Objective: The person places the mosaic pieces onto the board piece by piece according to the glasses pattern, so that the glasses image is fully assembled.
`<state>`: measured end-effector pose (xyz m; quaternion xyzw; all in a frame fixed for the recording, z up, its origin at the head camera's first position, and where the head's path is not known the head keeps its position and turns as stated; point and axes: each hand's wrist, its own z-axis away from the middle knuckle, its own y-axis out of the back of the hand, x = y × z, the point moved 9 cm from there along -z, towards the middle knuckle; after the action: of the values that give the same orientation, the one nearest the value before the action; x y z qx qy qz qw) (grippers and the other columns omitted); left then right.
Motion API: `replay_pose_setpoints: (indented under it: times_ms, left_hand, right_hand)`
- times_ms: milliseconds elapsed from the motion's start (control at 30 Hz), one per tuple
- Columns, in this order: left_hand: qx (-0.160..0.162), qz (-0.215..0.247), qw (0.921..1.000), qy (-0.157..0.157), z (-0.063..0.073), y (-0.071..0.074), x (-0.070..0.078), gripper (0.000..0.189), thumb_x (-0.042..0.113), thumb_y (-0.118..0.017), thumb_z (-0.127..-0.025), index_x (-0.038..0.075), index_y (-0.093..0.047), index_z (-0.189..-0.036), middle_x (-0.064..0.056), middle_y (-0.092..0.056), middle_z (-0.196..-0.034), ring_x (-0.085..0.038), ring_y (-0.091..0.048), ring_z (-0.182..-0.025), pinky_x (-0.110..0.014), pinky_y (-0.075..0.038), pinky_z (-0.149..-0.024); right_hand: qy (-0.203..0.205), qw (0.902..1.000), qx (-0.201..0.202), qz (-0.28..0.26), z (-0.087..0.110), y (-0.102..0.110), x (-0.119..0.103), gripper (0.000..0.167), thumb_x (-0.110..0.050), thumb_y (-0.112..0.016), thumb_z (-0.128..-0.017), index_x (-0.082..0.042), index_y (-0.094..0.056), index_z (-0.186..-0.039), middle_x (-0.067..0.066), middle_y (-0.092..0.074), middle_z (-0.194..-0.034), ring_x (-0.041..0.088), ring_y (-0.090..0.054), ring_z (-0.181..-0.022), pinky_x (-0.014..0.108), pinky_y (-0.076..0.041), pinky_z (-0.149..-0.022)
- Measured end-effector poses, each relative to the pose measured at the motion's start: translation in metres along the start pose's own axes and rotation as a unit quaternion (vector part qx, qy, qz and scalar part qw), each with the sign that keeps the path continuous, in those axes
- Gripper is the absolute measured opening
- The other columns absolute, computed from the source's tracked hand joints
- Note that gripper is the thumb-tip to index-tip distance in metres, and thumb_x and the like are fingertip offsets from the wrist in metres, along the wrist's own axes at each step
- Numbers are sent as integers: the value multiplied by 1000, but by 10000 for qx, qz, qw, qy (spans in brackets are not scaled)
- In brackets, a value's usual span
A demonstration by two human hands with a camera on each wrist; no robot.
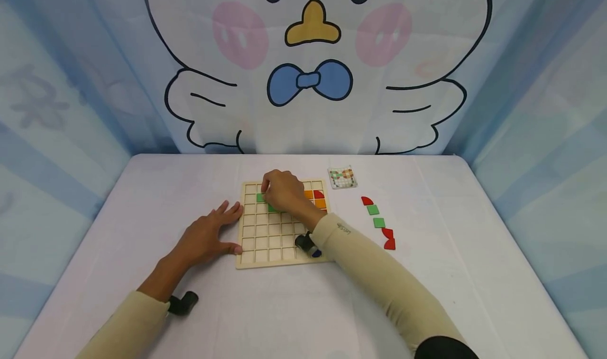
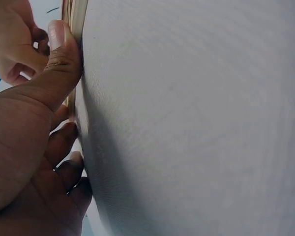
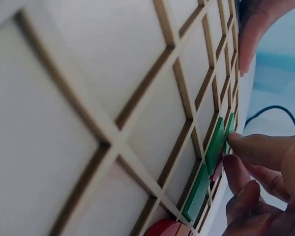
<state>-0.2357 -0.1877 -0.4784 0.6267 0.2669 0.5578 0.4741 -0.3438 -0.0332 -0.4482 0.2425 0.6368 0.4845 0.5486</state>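
A wooden grid board (image 1: 268, 242) lies on the table with coloured tiles in its far rows. My right hand (image 1: 286, 193) reaches over its far left part, thumb tip against a green tile (image 3: 229, 140) and index fingertip beside a red piece (image 3: 217, 170). Thumb and index stand a little apart; the other fingers are bent. Another green tile (image 3: 215, 140) and a longer-looking green tile (image 3: 195, 194) sit in nearby cells. With spread fingers, my left hand (image 1: 207, 236) touches the board's left edge, its thumb (image 2: 59, 37) at the nearer part of that edge.
An orange tile (image 1: 321, 203) and a red rounded piece (image 1: 318, 194) sit in the board's far right cells. A small pattern card (image 1: 342, 177) lies behind it. Loose green tiles (image 1: 379, 222) and red rounded pieces (image 1: 390, 244) form a line on the right.
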Motion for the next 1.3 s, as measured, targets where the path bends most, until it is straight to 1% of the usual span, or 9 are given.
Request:
replay_pose_setpoints:
  times_ms: [167, 367, 500, 633, 733, 933, 1167, 1300]
  left_hand:
    - [-1, -23, 10000, -4, 0, 1, 0, 107, 50, -90, -78, 16, -38, -165, -10, -35, -172, -56, -36, -153, -75, -35, -118]
    - [-30, -40, 10000, 54, 0, 0, 1, 107, 50, -90, -78, 17, -37, -165, -10, -34, -172, -52, -33, -156, -75, -33, -120]
    - [-19, -50, 10000, 65, -1, 0, 2, 107, 50, -90, -78, 17, -37, -165, -9, -34, -172, -50, -31, -158, -75, -31, -121]
    - [-49, -69, 9999, 128, -1, 0, 2, 108, 50, -91, -78, 17, -37, -165, -10, -34, -172, -51, -31, -158, -75, -31, -121]
    - [-56, -91, 9998, 185, -1, 0, 1, 108, 49, -91, -77, 18, -37, -165, -10, -34, -172, -52, -31, -157, -75, -32, -121]
    - [-38, -108, 9997, 192, -1, -1, 1, 108, 49, -91, -77, 18, -37, -165, -9, -34, -173, -50, -30, -159, -74, -31, -122]
    - [-30, -137, 9997, 208, 0, -1, 0, 108, 50, -91, -77, 18, -37, -166, -9, -34, -173, -51, -31, -158, -75, -30, -122]
    - [-52, -117, 9997, 203, -1, -2, 0, 109, 50, -91, -77, 18, -37, -166, -9, -33, -173, -51, -30, -158, -75, -29, -123]
  right_hand:
    - [-6, 9999, 52, -161, 6, 3, -1, 13, -19, -82, -93, -22, -73, -102, -4, -71, -84, 15, -65, -71, 27, -50, -57]
    - [253, 9982, 174, -514, 18, 14, 1, 17, -19, -83, -93, -18, -75, -108, -3, -75, -88, 14, -67, -71, 27, -51, -56]
    - [327, 9970, 165, -684, 28, 22, 7, 18, -20, -83, -93, -17, -76, -109, -2, -76, -89, 15, -67, -72, 27, -50, -54]
    - [363, 9966, 152, -730, 40, 30, 17, 20, -21, -84, -93, -17, -76, -111, -2, -74, -89, 15, -66, -72, 28, -50, -53]
    - [344, 9967, 200, -711, 49, 36, 27, 23, -21, -85, -92, -17, -76, -113, -2, -73, -88, 16, -67, -72, 29, -51, -54]
    - [48, 9971, 383, -658, 65, 51, 53, 23, -22, -84, -92, -17, -76, -114, -1, -73, -91, 18, -65, -77, 30, -51, -56]
    - [-350, 9964, 601, -491, 82, 73, 89, 26, -25, -85, -92, -18, -76, -116, 2, -75, -97, 24, -63, -91, 31, -50, -63]
    - [-504, 9953, 706, -424, 90, 83, 113, 26, -24, -85, -92, -18, -76, -116, 3, -75, -97, 25, -62, -92, 32, -48, -66]
